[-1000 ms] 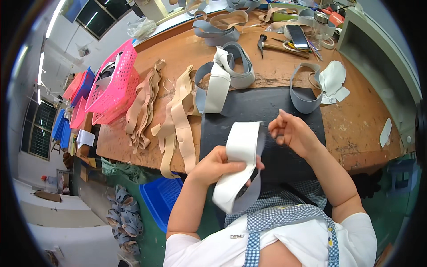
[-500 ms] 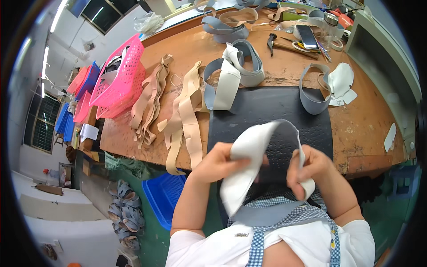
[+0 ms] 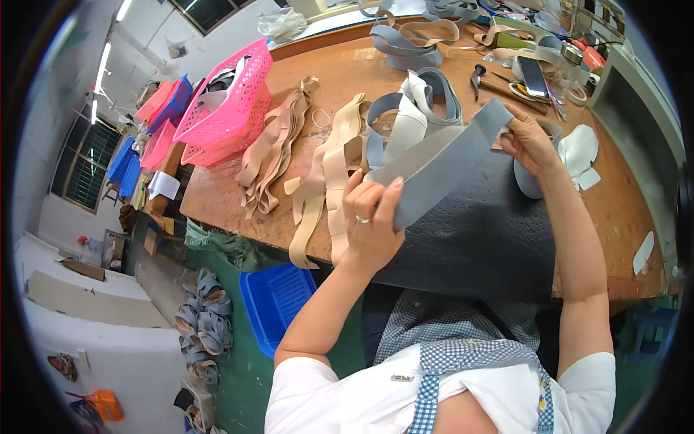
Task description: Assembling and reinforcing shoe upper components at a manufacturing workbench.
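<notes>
A wide grey strip with a pale inner side (image 3: pixel 455 170), leather-like and apparently doubled into a loop, is stretched between my hands above a black mat (image 3: pixel 477 253). My left hand (image 3: pixel 372 217) pinches its lower left end, thumb on the grey face; a ring shows on one finger. Its upper right end is gripped by my right hand (image 3: pixel 531 141), held higher and farther out. Just behind the strip lie coiled grey and white bands (image 3: pixel 439 98), partly hidden by it. Another grey loop (image 3: pixel 528 181) rests beside my right wrist, partly covered by it.
Beige strips (image 3: pixel 336 166) and brownish strips (image 3: pixel 278 148) lie on the wooden table left of the mat. A pink basket (image 3: pixel 225 108) stands at the table's left. Beyond are a hammer (image 3: pixel 477 78) and a phone (image 3: pixel 533 77). A blue basket (image 3: pixel 278 300) sits below the table edge.
Both hands have moved up and away from my body, carrying the strip over the mat. Its white side faced outward before; now the grey side shows, pulled straighter. The whole view has shifted slightly.
</notes>
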A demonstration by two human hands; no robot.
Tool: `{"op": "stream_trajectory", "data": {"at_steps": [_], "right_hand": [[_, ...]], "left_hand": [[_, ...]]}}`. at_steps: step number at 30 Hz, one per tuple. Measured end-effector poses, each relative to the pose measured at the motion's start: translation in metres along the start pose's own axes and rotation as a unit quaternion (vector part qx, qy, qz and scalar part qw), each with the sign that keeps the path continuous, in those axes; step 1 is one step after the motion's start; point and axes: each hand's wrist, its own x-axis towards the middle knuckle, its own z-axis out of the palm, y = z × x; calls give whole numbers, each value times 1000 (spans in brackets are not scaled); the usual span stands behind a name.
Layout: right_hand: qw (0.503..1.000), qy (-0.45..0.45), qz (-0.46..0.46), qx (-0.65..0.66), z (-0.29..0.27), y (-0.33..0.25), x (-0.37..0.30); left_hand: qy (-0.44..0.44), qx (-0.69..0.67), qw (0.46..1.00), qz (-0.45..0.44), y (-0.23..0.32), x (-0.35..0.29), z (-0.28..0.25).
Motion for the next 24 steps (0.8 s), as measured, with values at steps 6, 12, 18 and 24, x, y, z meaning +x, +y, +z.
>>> {"op": "stream_trajectory", "data": {"at_steps": [6, 12, 18, 24], "right_hand": [[975, -202, 34, -91, -20, 4, 6], [931, -189, 3, -311, -37, -6, 13], [561, 48, -360, -744, 0, -2, -23], [931, -211, 78, -288, 118, 38, -111]], "left_hand": [[-182, -82, 974, 110, 14, -48, 3], [-22, 9, 923, -384, -38, -52, 5], [-118, -59, 811, -570, -92, -88, -2], [-144, -26, 929, -341, -22, -20, -22]]}}
